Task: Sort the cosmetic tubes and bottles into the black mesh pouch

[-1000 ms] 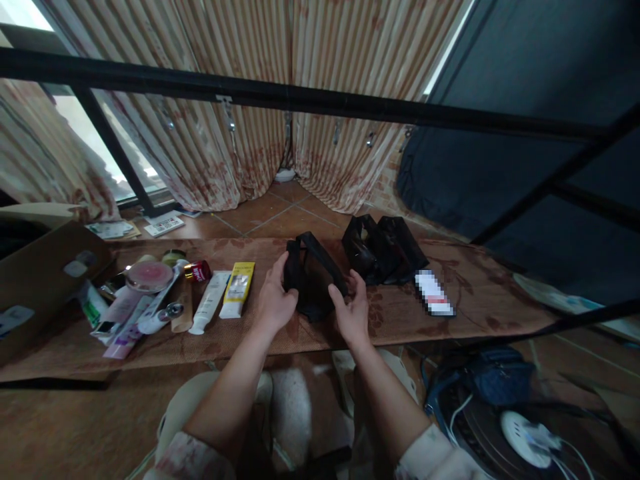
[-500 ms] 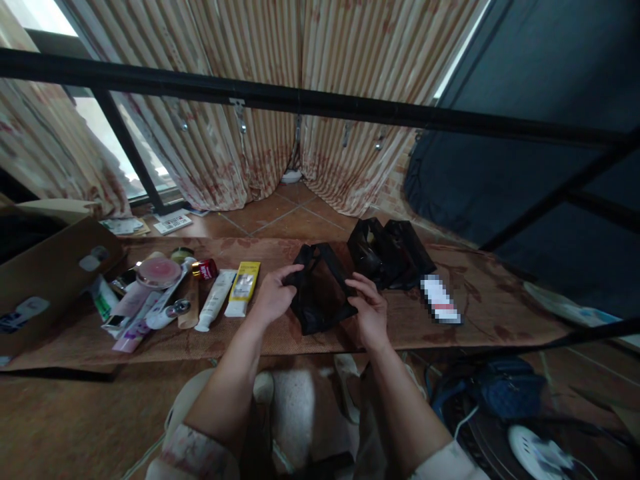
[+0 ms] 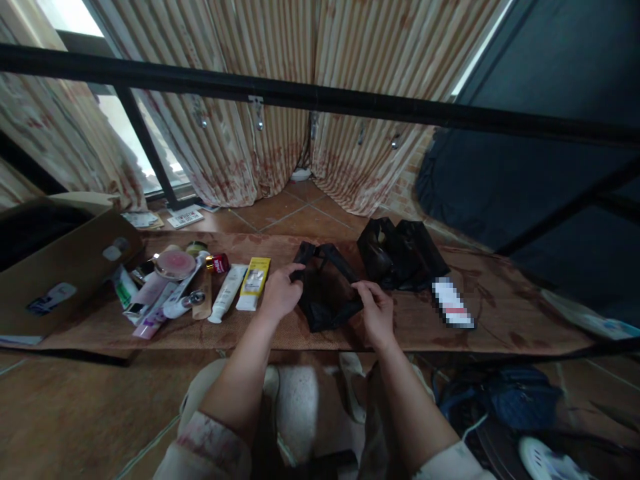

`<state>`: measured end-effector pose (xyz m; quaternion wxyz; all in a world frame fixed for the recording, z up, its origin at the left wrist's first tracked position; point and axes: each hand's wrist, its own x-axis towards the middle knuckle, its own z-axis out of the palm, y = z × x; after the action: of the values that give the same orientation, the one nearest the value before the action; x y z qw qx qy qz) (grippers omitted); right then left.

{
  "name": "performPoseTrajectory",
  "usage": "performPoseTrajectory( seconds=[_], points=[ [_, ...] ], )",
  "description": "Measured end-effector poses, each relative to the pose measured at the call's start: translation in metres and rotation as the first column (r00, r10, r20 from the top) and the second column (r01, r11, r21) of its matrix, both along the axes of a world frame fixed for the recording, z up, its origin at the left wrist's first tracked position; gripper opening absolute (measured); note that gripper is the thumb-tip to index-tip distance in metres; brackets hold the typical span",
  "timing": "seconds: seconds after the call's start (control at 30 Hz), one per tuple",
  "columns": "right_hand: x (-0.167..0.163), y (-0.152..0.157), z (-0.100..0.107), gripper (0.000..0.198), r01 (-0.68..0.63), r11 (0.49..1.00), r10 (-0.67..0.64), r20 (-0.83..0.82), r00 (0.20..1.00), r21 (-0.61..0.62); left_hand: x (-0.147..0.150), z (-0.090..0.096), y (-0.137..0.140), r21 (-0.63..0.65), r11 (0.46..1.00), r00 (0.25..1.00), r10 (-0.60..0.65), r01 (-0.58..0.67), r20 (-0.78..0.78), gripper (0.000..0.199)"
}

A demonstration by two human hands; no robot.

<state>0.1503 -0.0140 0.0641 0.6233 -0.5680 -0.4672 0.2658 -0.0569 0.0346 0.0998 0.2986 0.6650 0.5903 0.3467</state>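
Note:
A black sheer organizer bag (image 3: 325,317) stands on the cloth-covered table with its top spread wide. My left hand (image 3: 284,292) pinches its left rim, thumb and fingers pressed together. At the opposite rim, my right hand (image 3: 375,310) grips the fabric the same way. Just left of my left hand lie a yellow tube (image 3: 254,283) and a white tube (image 3: 227,293). Beyond my right hand sit more black bags (image 3: 400,253), with something dark inside one of them.
On the left, a heap of cosmetics holds a pink round compact (image 3: 175,262) and a red jar (image 3: 218,263), beside a cardboard box (image 3: 75,267). A blurred-out phone-like object (image 3: 453,303) lies right. A black metal bar (image 3: 320,93) crosses in front. A blue bag (image 3: 525,397) is low right.
The whole view has shifted, so things appear slightly further right. My right fingers have closed into a tighter pinch on the bag's rim. My left hand keeps its hold.

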Motion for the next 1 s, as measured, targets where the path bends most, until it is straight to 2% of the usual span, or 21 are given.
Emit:
performPoseTrajectory(
  seconds=[0.2, 0.33, 0.43, 0.53, 0.63, 0.73, 0.77, 0.83, 0.87, 0.93, 1.0],
  points=[
    [-0.003, -0.002, -0.001, 0.036, 0.037, 0.999, -0.036, 0.069, 0.997, -0.014, 0.003, -0.001, -0.005, -0.017, 1.0, 1.0, 0.001, -0.001, 0.003, 0.043],
    [-0.005, -0.004, -0.001, 0.038, 0.04, 0.999, -0.039, 0.126, 0.991, -0.006, 0.006, -0.001, -0.01, 0.116, 0.993, 0.995, -0.024, 0.012, 0.097, 0.029],
    [-0.006, -0.005, -0.001, 0.039, 0.021, 1.0, -0.021, 0.141, 0.99, -0.001, 0.004, 0.0, -0.012, 0.223, 0.975, 0.981, -0.061, 0.02, 0.183, 0.028],
    [-0.006, -0.005, -0.003, 0.038, 0.016, 1.0, -0.018, 0.148, 0.989, 0.011, -0.014, 0.003, -0.011, 0.255, 0.963, 0.978, 0.036, -0.089, 0.204, 0.028],
    [-0.005, -0.006, -0.005, 0.038, 0.01, 1.0, -0.012, 0.172, 0.985, 0.013, -0.056, 0.006, -0.012, 0.257, 0.922, 0.957, 0.274, -0.288, 0.09, 0.044],
    [-0.004, -0.006, -0.007, 0.036, -0.003, 1.0, 0.002, 0.181, 0.983, 0.005, -0.106, 0.006, -0.023, 0.229, 0.866, 0.856, 0.486, -0.444, -0.175, 0.053],
    [-0.004, -0.005, -0.007, 0.035, -0.006, 1.0, 0.005, 0.176, 0.984, 0.006, -0.121, 0.004, -0.029, 0.216, 0.847, 0.825, 0.526, -0.485, -0.209, 0.053],
    [-0.005, -0.004, -0.009, 0.032, -0.009, 1.0, 0.007, 0.158, 0.987, 0.015, -0.143, 0.001, -0.039, 0.192, 0.825, 0.776, 0.566, -0.532, -0.28, 0.049],
    [-0.006, -0.003, -0.009, 0.031, -0.01, 1.0, 0.007, 0.151, 0.988, 0.02, -0.151, -0.002, -0.044, 0.175, 0.821, 0.739, 0.566, -0.543, -0.365, 0.047],
    [-0.008, -0.002, -0.01, 0.029, -0.013, 1.0, 0.009, 0.145, 0.989, 0.026, -0.16, -0.007, -0.048, 0.141, 0.832, 0.692, 0.529, -0.536, -0.491, 0.045],
    [-0.009, -0.001, -0.011, 0.029, -0.014, 1.0, 0.01, 0.143, 0.99, 0.028, -0.165, -0.012, -0.049, 0.117, 0.847, 0.678, 0.491, -0.518, -0.547, 0.042]
  ],
)
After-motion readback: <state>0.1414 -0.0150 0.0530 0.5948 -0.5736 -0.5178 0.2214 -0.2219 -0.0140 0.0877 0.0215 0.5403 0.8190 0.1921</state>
